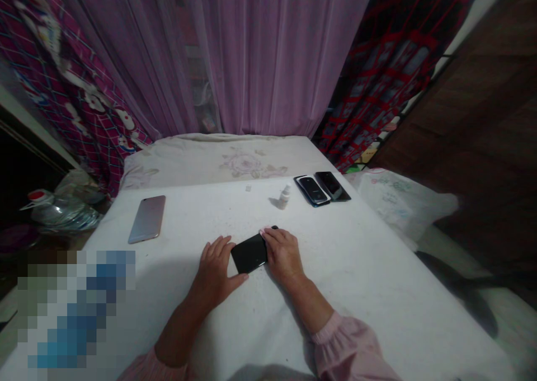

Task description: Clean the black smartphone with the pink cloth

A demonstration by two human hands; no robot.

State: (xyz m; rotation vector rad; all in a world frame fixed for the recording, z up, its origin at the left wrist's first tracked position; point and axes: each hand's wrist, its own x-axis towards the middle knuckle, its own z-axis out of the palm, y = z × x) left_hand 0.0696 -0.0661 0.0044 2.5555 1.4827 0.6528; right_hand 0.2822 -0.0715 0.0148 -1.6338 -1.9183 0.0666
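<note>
A black phone (249,253) lies on the white-covered table, turned sideways between my hands. My left hand (215,272) grips its left end, with the thumb at the near edge and the fingers at the far edge. At the phone's right end is my right hand (284,253), fingers pressed together over that end; a small pinkish bit shows at its fingertips, too small to identify. A dark round item (274,227) peeks out just beyond those fingers. Beyond the hands stands a small white bottle (285,196).
A rose-gold phone (147,219) lies at the left of the table (369,291). Several phones (312,189) are grouped at the back right. A small clear piece (248,188) sits near the back. Plastic bag (403,199) hangs beside the right edge.
</note>
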